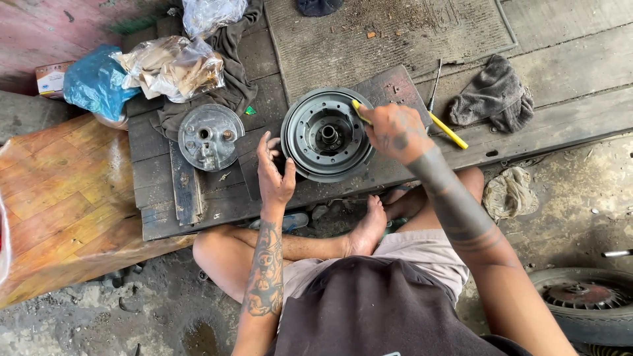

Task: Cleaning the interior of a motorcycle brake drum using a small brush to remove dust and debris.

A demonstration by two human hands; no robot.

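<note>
A round grey metal drum hub lies flat on dark wooden planks in front of me. My right hand is closed around a yellow-handled tool whose front end reaches over the hub's right rim. My left hand rests on the planks at the hub's left edge, fingers spread and touching its rim, holding nothing. A smaller round grey brake plate lies to the left of that hand.
Plastic bags and a blue bag sit at the back left on a dark cloth. A grey rag lies at the right, another cloth on the ground. A wheel is at lower right, a wooden board at left.
</note>
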